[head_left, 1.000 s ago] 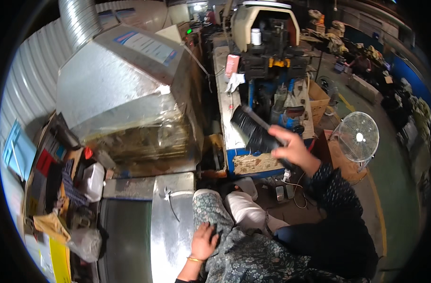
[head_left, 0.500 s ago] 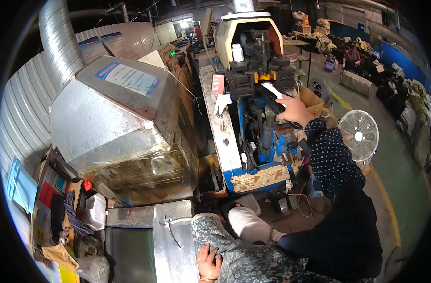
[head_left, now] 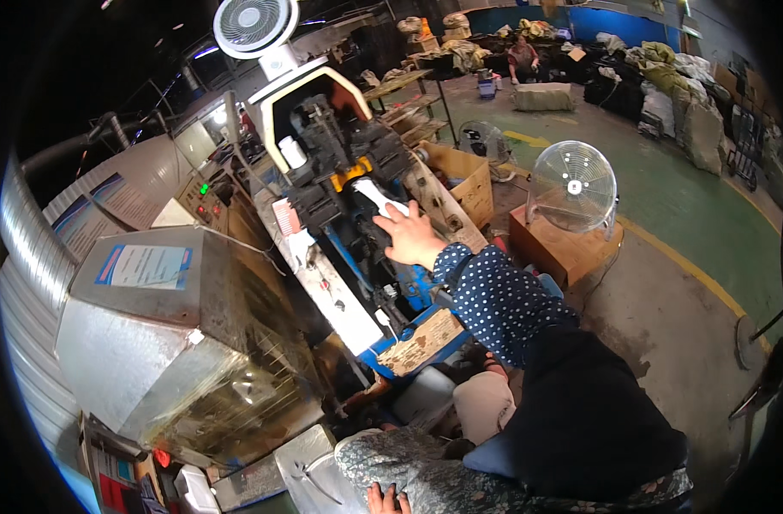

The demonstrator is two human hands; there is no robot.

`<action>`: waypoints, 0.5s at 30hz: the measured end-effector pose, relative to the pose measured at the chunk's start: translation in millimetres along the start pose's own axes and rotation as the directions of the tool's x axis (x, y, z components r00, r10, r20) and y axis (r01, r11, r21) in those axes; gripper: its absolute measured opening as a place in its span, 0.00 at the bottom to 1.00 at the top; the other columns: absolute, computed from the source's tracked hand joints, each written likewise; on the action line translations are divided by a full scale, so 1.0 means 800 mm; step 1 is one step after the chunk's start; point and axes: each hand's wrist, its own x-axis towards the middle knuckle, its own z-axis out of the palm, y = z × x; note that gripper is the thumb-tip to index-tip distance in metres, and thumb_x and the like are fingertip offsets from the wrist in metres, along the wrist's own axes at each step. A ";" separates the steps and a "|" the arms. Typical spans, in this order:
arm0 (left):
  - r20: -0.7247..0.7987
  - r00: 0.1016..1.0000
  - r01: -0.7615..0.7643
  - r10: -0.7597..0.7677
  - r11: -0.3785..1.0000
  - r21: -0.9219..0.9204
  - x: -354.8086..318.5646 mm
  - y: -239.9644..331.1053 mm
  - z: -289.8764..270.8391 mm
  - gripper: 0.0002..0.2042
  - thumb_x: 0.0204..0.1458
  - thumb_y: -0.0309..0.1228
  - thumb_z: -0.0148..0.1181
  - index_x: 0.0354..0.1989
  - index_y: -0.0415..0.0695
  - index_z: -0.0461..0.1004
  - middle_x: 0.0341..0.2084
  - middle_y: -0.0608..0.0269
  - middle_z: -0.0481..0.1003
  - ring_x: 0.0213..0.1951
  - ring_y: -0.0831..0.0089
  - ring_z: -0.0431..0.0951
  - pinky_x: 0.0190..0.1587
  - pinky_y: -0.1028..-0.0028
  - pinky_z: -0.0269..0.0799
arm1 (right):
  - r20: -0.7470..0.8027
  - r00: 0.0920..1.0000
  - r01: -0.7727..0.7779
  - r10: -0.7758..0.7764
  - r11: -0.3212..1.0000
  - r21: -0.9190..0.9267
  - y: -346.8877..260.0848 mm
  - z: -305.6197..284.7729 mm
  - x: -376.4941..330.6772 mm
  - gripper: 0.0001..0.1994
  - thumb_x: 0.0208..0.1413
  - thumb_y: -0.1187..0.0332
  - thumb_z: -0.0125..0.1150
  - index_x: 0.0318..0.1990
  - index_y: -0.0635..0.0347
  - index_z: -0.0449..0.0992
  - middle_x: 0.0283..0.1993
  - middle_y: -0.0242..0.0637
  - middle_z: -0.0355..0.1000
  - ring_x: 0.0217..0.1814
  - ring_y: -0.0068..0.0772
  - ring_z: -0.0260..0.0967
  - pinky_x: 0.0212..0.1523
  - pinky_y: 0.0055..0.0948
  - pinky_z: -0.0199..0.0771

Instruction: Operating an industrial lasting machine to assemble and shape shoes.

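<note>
A long, shoe-shaped piece, white on top (head_left: pixel 377 195) with black beneath it, is at the yellow-fronted jaws of a dark machine (head_left: pixel 344 137). My right hand (head_left: pixel 415 238) curves its fingers over the near end of that piece, and the palm hides part of it. A dotted sleeve covers my right wrist. Low in the picture, my left hand (head_left: pixel 386 499) rests on the edge of a floral cloth (head_left: pixel 409 467) over my lap. Its visible fingers lie apart with nothing in them; the rest is cut off by the frame.
To the left stands a large metal hood box (head_left: pixel 134 360) with a duct. A white ledge (head_left: pixel 331 300) runs along the machine, with a white bottle (head_left: pixel 292 152) above. At right are a cardboard box (head_left: pixel 469 180) and a floor fan (head_left: pixel 573 186). Someone (head_left: pixel 522 58) sits far back.
The view has swung right and tilted, so the machine appears further left. My right hand remains at the shoe-shaped piece. My left hand now shows lower, partly out of frame.
</note>
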 end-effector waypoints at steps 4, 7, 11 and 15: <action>-0.016 0.994 0.106 -0.111 0.975 -0.196 -0.001 -0.013 0.012 0.17 0.57 0.40 0.61 0.49 0.42 0.80 0.61 0.39 0.66 0.57 0.38 0.69 0.57 0.50 0.68 | 0.032 0.999 -0.019 0.018 0.999 0.032 -0.004 0.004 0.030 0.36 0.46 0.57 0.66 0.67 0.41 0.65 0.73 0.39 0.53 0.70 0.73 0.46 0.58 0.61 0.66; 0.058 0.874 0.473 -0.483 0.814 -0.338 -0.020 -0.039 -0.014 0.17 0.57 0.40 0.61 0.48 0.40 0.80 0.54 0.42 0.71 0.54 0.47 0.72 0.56 0.56 0.70 | 0.121 0.993 0.005 -0.011 0.999 0.054 -0.072 -0.001 0.047 0.31 0.45 0.57 0.60 0.62 0.42 0.70 0.66 0.40 0.66 0.67 0.69 0.54 0.56 0.63 0.68; 0.047 0.717 0.618 -0.695 0.603 -0.505 -0.080 -0.115 -0.039 0.14 0.61 0.33 0.57 0.49 0.36 0.78 0.35 0.54 0.81 0.39 0.70 0.79 0.46 0.71 0.75 | 0.016 0.999 0.051 -0.052 0.995 0.080 -0.053 -0.039 0.040 0.31 0.50 0.60 0.63 0.64 0.49 0.69 0.64 0.45 0.68 0.65 0.43 0.67 0.64 0.41 0.67; -0.277 0.283 0.785 -0.918 0.388 -0.483 -0.156 -0.111 -0.108 0.19 0.60 0.43 0.61 0.49 0.41 0.77 0.47 0.55 0.78 0.53 0.65 0.76 0.56 0.65 0.71 | 0.139 0.978 0.166 -0.153 0.982 -0.088 0.056 0.033 0.128 0.32 0.57 0.58 0.60 0.69 0.52 0.62 0.71 0.49 0.58 0.73 0.46 0.56 0.71 0.36 0.54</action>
